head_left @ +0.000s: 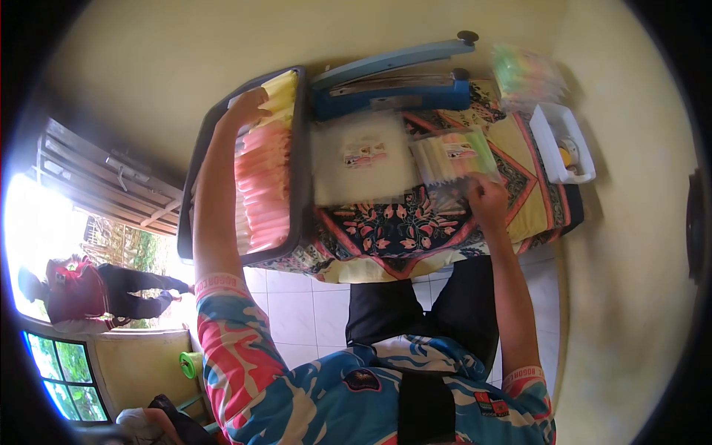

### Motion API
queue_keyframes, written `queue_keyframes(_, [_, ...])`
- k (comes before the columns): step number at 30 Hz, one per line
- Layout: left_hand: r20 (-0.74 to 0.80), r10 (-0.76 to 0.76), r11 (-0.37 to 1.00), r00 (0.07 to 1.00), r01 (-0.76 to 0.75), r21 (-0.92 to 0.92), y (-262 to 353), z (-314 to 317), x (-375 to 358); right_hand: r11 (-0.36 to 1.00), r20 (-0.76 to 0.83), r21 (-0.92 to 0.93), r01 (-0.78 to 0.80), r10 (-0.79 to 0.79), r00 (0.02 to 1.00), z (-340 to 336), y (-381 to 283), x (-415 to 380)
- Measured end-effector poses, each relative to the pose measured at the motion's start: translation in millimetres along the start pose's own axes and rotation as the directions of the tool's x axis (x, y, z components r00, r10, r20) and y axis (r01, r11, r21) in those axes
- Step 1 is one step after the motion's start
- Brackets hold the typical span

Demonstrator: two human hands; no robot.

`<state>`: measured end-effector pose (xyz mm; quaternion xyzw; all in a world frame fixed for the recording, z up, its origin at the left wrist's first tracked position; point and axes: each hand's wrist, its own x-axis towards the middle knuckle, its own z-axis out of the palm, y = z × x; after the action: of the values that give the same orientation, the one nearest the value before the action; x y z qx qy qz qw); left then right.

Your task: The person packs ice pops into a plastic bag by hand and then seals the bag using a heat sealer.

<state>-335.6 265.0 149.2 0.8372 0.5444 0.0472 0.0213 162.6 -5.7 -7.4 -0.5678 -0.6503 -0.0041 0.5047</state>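
My left hand (pixel 249 108) reaches into a dark tray (pixel 304 148), its fingers apart and touching wrapped yellow sticks (pixel 280 93). Wrapped pink sticks (pixel 263 193) fill the nearer part of that tray. On the patterned cloth lies a clear plastic bag (pixel 454 156) with a printed label, with pale, yellow and green sticks inside. My right hand (pixel 487 199) is closed at this bag's near edge, fingers pinched on the plastic. Left of the bag is a stack of flat, clear plastic bags (pixel 363 159) with the same kind of label.
A blue impulse sealer (pixel 393 96) with its arm raised stands at the back by the wall. Filled bags (pixel 526 74) lie at the back right, beside a white container (pixel 560 141) with small items. A person (pixel 81 293) is outside the doorway at left.
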Motion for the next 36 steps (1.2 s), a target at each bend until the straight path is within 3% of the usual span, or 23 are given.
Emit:
queue_keyframes(3, [-0.005,-0.061,0.997,0.998,0.061,-0.057,11,-5,-7,1.0,-0.008,0.004,0.008,-0.008,1.0,-1,2,1])
queue_keyframes(6, [-0.047,0.073,0.992,0.996,-0.068,0.106,1,5,-7,1.0,0.011,-0.014,-0.021,0.021,1.0,3,5,-1])
queue_keyframes(10, [-0.132,0.075,0.994,0.988,-0.064,0.085,-8,8,-6,1.0,0.009,-0.024,-0.009,0.009,1.0,2,6,-2])
queue_keyframes(13, [-0.201,-0.149,0.988,0.968,0.155,0.017,8,-6,-21,1.0,0.004,0.019,0.02,-0.02,1.0,1,4,-1])
queue_keyframes(16, [-0.518,-0.018,0.997,0.855,0.051,0.05,25,-19,-45,1.0,-0.004,0.004,0.023,-0.023,1.0,-2,2,0])
queue_keyframes(17, [-0.56,0.049,0.993,0.827,0.019,0.115,20,-26,-47,1.0,-0.009,0.001,0.023,-0.023,1.0,-1,4,1])
queue_keyframes(18, [-0.545,-0.082,0.996,0.835,0.048,-0.077,32,-37,-54,1.0,-0.01,0.002,0.02,-0.02,1.0,1,6,-1])
queue_keyframes(20, [-0.443,-0.334,0.886,0.832,0.117,-0.448,71,-66,-80,1.0,-0.017,0.015,0.015,-0.015,1.0,1,8,-3])
queue_keyframes(24, [-0.438,-0.308,0.583,0.844,-0.196,-0.788,146,-76,-137,0.998,-0.042,0.065,0.009,-0.006,0.999,0,4,-2])
queue_keyframes(28, [-0.475,-0.252,0.301,0.843,-0.399,-0.866,232,-54,-182,0.999,-0.013,0.034,-0.006,0.007,1.0,-2,6,-3])
queue_keyframes(30, [-0.38,-0.205,0.0,0.902,-0.388,-0.921,269,-29,-195,0.997,-0.007,0.078,-0.009,0.009,1.0,-4,1,-3])
queue_keyframes(32, [-0.303,-0.187,-0.156,0.934,-0.333,-0.93,305,14,-199,0.992,-0.019,0.119,-0.035,0.038,0.999,-10,-5,-8])
queue_keyframes(34, [-0.197,-0.007,-0.152,0.98,-0.196,-0.969,333,56,-196,0.984,-0.04,0.164,-0.074,0.081,0.996,-16,-12,-19])
queue_keyframes(35, [-0.097,0.039,-0.217,0.995,-0.086,-0.972,348,80,-194,0.963,0.052,0.193,-0.189,0.182,0.982,-23,-16,-28])
queue_keyframes(36, [0.001,0.09,-0.272,0.996,0.025,-0.962,361,102,-194,0.962,0.066,0.19,-0.194,0.185,0.981,-32,-19,-37])
